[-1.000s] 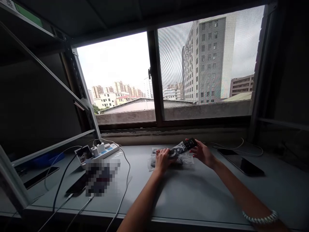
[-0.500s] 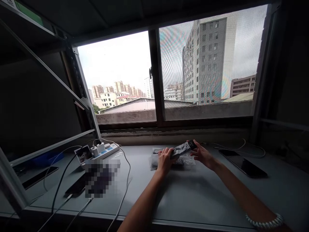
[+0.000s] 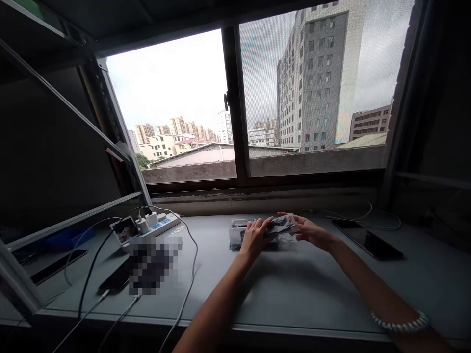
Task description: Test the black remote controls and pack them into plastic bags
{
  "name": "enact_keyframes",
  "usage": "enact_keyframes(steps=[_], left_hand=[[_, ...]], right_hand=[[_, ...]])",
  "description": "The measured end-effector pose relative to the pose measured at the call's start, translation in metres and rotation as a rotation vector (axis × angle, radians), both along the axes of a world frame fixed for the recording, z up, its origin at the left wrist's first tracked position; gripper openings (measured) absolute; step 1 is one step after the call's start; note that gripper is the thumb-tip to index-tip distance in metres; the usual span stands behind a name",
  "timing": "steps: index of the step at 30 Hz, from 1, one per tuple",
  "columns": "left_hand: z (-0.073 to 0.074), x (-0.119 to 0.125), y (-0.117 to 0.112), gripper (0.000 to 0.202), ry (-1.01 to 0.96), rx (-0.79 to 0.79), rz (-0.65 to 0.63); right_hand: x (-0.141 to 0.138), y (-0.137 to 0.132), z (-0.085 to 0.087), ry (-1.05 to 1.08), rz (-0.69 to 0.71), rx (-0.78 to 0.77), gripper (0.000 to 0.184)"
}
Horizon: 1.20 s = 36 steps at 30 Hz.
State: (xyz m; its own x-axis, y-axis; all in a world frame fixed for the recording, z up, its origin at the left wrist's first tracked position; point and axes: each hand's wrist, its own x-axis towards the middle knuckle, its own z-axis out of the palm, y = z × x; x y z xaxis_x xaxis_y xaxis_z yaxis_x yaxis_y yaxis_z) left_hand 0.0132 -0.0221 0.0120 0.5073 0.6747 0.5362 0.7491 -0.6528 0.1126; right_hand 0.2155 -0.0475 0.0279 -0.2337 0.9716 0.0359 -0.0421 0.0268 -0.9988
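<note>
A clear plastic packet [image 3: 284, 225] with something dark inside is between my two hands, held slightly above the table over other packets. My left hand [image 3: 255, 237] is closed on its left part, fingers lying over the top. At the packet's right end, my right hand [image 3: 312, 232] grips the plastic edge between thumb and fingers. Beneath and to the left, other flat clear packets [image 3: 236, 239] with dark contents lie on the grey table [image 3: 294, 294]. What exactly is inside the packets cannot be made out.
A dark phone or tablet [image 3: 380, 245] lies at the right, a white cable [image 3: 362, 215] behind it. On the left are a white power strip [image 3: 167, 224] with chargers, a dark phone [image 3: 114, 282] on a cable, and a blurred-out patch. Metal shelf posts [image 3: 121, 132] frame the window.
The packet has come down and turned flatter; its black end piece, visible before at my right fingers, no longer shows. My right hand has shifted to the plastic's edge. The view has tilted slightly.
</note>
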Motion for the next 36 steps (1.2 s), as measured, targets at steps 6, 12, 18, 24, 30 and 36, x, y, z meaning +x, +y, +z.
enact_keyframes(steps=[6,12,18,24,30,36], left_hand=[[0.003,-0.001,-0.002,0.052,0.050,-0.009,-0.052],[-0.002,0.001,-0.001,0.054,0.089,-0.021,-0.122],[-0.004,0.003,-0.002,0.057,0.117,-0.042,-0.149],[-0.008,0.003,0.001,0.060,0.121,-0.035,-0.162],[-0.010,0.005,0.002,0.059,0.105,0.000,-0.184],[-0.007,0.013,-0.008,0.037,0.068,-0.018,-0.168]], right_hand=[[-0.001,-0.002,-0.001,-0.039,0.035,0.011,0.061],[-0.008,0.000,-0.007,-0.116,-0.028,0.009,0.055],[-0.012,0.005,-0.015,-0.145,-0.094,0.037,0.051],[-0.012,0.009,-0.022,-0.144,-0.129,0.056,0.044],[-0.016,0.010,-0.023,-0.150,-0.143,0.074,0.040],[-0.015,0.017,-0.025,-0.148,-0.060,0.064,0.041]])
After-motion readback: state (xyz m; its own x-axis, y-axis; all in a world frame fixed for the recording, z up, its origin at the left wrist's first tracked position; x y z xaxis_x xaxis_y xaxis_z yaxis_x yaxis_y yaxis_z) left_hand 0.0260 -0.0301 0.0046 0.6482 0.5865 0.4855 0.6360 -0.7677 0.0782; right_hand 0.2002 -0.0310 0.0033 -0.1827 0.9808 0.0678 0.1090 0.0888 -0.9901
